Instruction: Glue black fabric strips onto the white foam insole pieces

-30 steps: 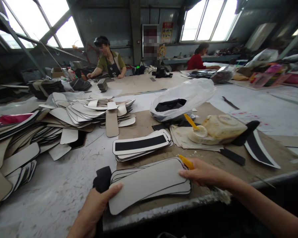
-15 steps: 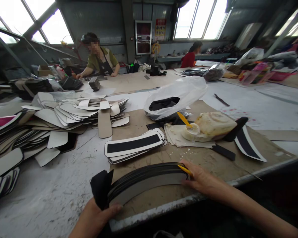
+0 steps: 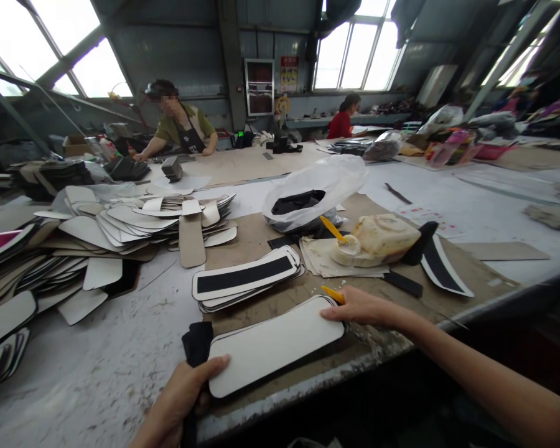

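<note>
A stack of long white panels (image 3: pixel 275 345) with rounded corners lies white face up near the table's front edge. My left hand (image 3: pixel 184 392) grips its left end, thumb on top, with black fabric strips (image 3: pixel 197 342) also in that hand. My right hand (image 3: pixel 361 305) is closed on the far right corner of the stack, and a yellow glue spreader (image 3: pixel 333 294) sticks out from its fingers. Just beyond lies another pile of white panels (image 3: pixel 245 277), the top one bearing a black strip. How many panels I hold is hidden.
A glue-stained plastic container (image 3: pixel 385 238) with a yellow stick (image 3: pixel 332 228) stands behind my right hand. A clear bag (image 3: pixel 336 177) holds black pieces. Loose panels (image 3: pixel 121 230) heap up at left. Two people (image 3: pixel 182 127) sit across the table.
The held stack has turned from standing on its long edge, curved, to lying with its white face up. Both hands still hold its ends. The camera view has shifted slightly.
</note>
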{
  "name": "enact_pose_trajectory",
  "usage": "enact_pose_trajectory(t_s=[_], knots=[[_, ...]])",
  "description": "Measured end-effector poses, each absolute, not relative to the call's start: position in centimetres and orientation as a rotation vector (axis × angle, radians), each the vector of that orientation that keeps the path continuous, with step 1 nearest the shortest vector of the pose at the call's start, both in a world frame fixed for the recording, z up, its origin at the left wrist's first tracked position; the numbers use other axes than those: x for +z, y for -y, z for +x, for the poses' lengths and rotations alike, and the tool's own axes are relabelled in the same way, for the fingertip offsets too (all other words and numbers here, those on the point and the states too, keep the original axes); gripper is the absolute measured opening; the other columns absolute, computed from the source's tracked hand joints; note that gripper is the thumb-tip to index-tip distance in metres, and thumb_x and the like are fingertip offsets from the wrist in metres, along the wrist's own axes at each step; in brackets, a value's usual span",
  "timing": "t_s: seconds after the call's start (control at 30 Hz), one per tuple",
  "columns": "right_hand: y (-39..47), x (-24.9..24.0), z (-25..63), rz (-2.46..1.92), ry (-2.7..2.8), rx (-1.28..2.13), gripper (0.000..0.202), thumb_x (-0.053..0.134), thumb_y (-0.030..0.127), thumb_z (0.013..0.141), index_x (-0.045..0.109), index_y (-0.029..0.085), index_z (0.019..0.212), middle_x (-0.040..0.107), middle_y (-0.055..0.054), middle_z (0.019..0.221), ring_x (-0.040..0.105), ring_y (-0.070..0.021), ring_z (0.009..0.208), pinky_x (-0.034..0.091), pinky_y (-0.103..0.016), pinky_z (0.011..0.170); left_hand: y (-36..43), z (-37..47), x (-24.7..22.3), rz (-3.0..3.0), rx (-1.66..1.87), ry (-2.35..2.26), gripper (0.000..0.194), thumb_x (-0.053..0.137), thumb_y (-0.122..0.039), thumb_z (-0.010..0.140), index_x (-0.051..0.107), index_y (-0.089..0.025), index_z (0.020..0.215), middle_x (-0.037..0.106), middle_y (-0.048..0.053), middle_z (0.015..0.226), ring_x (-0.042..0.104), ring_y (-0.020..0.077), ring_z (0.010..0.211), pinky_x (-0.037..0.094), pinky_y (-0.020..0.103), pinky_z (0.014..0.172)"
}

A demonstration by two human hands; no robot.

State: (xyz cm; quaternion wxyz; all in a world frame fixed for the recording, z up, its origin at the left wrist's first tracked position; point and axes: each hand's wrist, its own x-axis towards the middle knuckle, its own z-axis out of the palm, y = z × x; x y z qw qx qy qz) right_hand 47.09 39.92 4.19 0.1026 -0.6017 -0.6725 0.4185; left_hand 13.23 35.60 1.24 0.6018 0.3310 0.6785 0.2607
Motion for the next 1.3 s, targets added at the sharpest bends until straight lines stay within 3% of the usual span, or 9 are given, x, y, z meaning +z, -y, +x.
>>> enact_pose_trajectory(t_s=[0.1,0.33,0.43,0.6,0.7,0.8,0.97,1.1,1.3], knots=[[-40.2,3.9,47.4,-1.829,1.933,1.029,0.035,0.059,0.050,0.066,0.051,0.019,0.052,0.049,0.002,0.051,0.043,-0.0132,0.049,0.030,-0.024,0.047,-35.9,13.1,0.2,0.761,0.550,-1.562,0.042,0.068,-0.053,0.057,0.045,-0.017,0.052,0.035,-0.007,0.032,0.023,0.0039,0.030,0.012,0.019,0.035],[-38.9,8.0,50.7,-1.876,1.628,0.620,0.051,0.028,0.062,0.083,0.053,0.019,0.075,0.052,-0.001,0.061,0.050,-0.0152,0.055,0.041,-0.028,0.055,-35.6,12.9,0.0,0.779,0.525,-1.556,0.050,0.065,-0.062,0.055,0.042,-0.018,0.047,0.034,-0.005,0.032,0.024,0.0046,0.032,0.011,0.022,0.040],[-38.1,9.9,51.2,-1.779,1.489,0.546,0.056,0.026,0.065,0.083,0.057,0.018,0.080,0.057,-0.004,0.074,0.055,-0.0160,0.068,0.044,-0.027,0.061,-35.5,12.8,0.1,0.765,0.546,-1.554,0.050,0.065,-0.061,0.055,0.041,-0.018,0.044,0.034,-0.005,0.032,0.026,0.0060,0.033,0.014,0.023,0.041],[-36.3,10.2,47.6,-1.643,1.345,0.773,0.057,0.025,0.066,0.082,0.056,0.019,0.075,0.050,0.000,0.062,0.043,-0.0100,0.048,0.034,-0.022,0.042,-34.8,12.7,1.0,0.710,0.593,-1.492,0.048,0.061,-0.058,0.062,0.036,-0.020,0.047,0.035,-0.006,0.037,0.028,0.0066,0.037,0.019,0.022,0.042],[-35.3,9.1,43.2,-1.454,1.297,1.064,0.052,0.029,0.064,0.083,0.055,0.019,0.077,0.052,0.000,0.063,0.047,-0.0108,0.052,0.039,-0.023,0.048,-34.2,12.6,1.4,0.719,0.624,-1.438,0.044,0.060,-0.054,0.065,0.037,-0.020,0.049,0.036,-0.006,0.040,0.030,0.0069,0.039,0.019,0.021,0.042],[-34.5,7.9,38.6,-1.332,1.198,1.393,0.039,0.046,0.056,0.082,0.053,0.018,0.079,0.054,0.001,0.065,0.050,-0.0106,0.056,0.042,-0.024,0.055,-33.6,12.5,1.3,0.765,0.621,-1.414,0.042,0.057,-0.052,0.069,0.039,-0.019,0.049,0.038,-0.005,0.039,0.032,0.0071,0.040,0.020,0.022,0.042],[-34.1,5.7,33.4,-1.321,1.056,1.575,0.029,0.060,0.044,0.077,0.050,0.018,0.083,0.057,0.003,0.065,0.052,-0.0086,0.057,0.040,-0.022,0.060,-33.2,12.1,0.9,0.812,0.621,-1.367,0.043,0.055,-0.054,0.071,0.042,-0.018,0.050,0.041,-0.004,0.042,0.033,0.0077,0.042,0.022,0.022,0.043],[-34.3,4.3,32.7,-1.366,1.089,1.509,0.027,0.061,0.044,0.075,0.051,0.019,0.081,0.057,0.003,0.062,0.055,-0.0112,0.057,0.042,-0.024,0.060,-33.2,11.7,0.6,0.844,0.619,-1.355,0.045,0.055,-0.054,0.070,0.043,-0.018,0.047,0.042,-0.003,0.040,0.033,0.0081,0.042,0.022,0.023,0.045],[-34.5,4.4,35.7,-1.654,1.327,1.038,0.025,0.058,0.045,0.074,0.053,0.021,0.076,0.056,0.002,0.063,0.057,-0.0165,0.055,0.044,-0.030,0.057,-33.0,12.0,1.1,0.879,0.638,-1.384,0.045,0.054,-0.056,0.068,0.042,-0.019,0.045,0.042,-0.002,0.040,0.034,0.0098,0.043,0.024,0.024,0.047]])
